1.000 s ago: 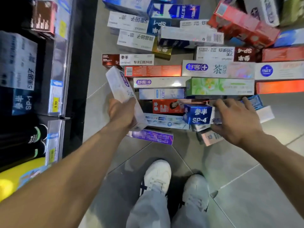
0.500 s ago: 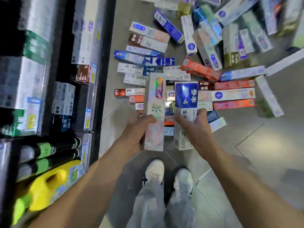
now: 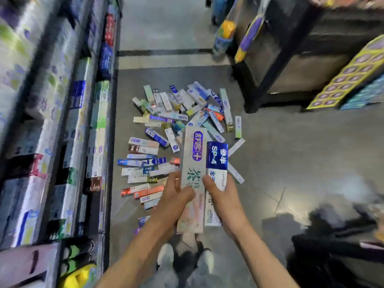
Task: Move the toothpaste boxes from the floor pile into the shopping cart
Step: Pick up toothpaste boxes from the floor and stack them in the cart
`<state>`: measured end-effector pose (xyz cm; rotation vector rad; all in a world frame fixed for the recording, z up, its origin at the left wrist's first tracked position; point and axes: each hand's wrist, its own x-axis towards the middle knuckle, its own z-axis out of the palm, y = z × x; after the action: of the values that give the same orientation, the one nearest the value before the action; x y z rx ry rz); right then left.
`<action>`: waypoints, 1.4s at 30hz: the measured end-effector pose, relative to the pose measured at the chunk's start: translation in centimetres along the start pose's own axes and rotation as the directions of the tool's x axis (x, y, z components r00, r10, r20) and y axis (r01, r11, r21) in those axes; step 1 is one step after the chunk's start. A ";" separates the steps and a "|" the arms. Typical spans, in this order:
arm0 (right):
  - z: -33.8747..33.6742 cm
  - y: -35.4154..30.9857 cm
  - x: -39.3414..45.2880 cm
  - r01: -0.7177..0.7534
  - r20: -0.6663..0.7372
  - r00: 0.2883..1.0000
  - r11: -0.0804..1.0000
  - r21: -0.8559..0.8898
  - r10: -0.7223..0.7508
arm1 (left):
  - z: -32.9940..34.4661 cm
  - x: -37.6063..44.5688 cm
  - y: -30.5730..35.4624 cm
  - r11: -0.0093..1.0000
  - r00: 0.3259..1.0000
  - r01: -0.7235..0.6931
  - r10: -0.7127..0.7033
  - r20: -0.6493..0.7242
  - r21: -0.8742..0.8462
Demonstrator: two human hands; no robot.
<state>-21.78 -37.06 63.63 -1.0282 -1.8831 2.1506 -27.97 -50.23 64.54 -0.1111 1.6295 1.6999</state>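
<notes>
Holding two boxes right now, one per hand. My left hand (image 3: 174, 201) grips the long silver toothpaste box (image 3: 192, 163) w/ the purple logo, thumb across the front, fingers curled behind. My right hand (image 3: 225, 201) grips the blue-and-white SP-4 box (image 3: 217, 163) the same way. Both boxes stand roughly upright, side by side, edges touching or nearly so, lifted well clear of the floor (image 3: 291, 152).

Progress, as far as I can judge: early. The floor pile (image 3: 172, 125) is big, dozens of boxes scattered across the tile in front of my shoes (image 3: 166, 256), mixed colours, some overlapping, some lying alone at the edges. That's the bulk of the job left. Only these two are up off the ground, and neither is delivered yet.

Can't see the shopping cart clearly. There's a dark blurred shape (image 3: 336, 242) at lower right, near my right arm; could be the cart but too smeared to say, and I can't tell what's in it, so no count of boxes already moved.

Stocked shelves (image 3: 68, 142) run along the left, a black rack (image 3: 291, 48) at upper right, both blurred.

Next call, my guess: swing both boxes toward the cart, drop them in, then back for more. Many trips remain at two per go.
</notes>
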 end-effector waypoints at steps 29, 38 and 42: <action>-6.6 -7.3 -34.9 0.379 -0.948 0.319 0.915 0.135 0.007 | 18.1 -23.0 7.6 0.907 0.399 -0.318 -0.135 0.907 0.275; -4.4 0.3 -46.7 0.492 -0.964 -0.047 0.846 0.204 0.260 | 20.3 -29.4 -1.7 0.813 0.105 -0.431 -0.386 0.917 0.391; -7.0 2.8 -49.1 0.454 -0.960 -0.080 0.868 0.203 0.267 | 24.0 -31.4 -4.8 0.777 0.059 -0.511 -0.395 0.917 0.367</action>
<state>20.59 -55.95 81.32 -1.5445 -0.4692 0.8000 7.19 -43.80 82.07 1.3142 0.8445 0.6032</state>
